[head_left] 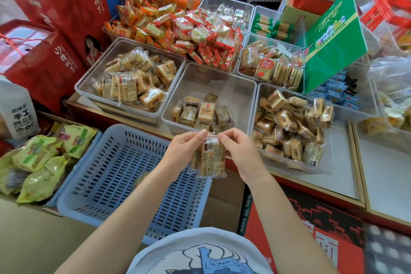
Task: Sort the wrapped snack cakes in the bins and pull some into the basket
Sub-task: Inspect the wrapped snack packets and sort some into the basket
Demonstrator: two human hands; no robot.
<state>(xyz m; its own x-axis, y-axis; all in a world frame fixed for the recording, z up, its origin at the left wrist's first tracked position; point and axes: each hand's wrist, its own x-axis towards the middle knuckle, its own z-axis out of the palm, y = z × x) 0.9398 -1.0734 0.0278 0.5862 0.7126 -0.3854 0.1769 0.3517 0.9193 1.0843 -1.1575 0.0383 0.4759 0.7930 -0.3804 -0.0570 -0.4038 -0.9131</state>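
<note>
1. Left hand and right hand pinch the top edge of wrapped snack cakes, held above the blue basket
2. Clear bin of cakes just beyond; green bags left of basket

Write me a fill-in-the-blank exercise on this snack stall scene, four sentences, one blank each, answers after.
1. Both hands, left hand and right hand, pinch the top edge of the same wrapped ____.
2. The held snack cakes hang over the right edge of the ____ slotted basket.
3. The clear middle bin straight ahead is the ____ full of the three front bins.
4. The tilted carton at the right is ____.

Missing words: snack cakes; blue; least; green
</note>
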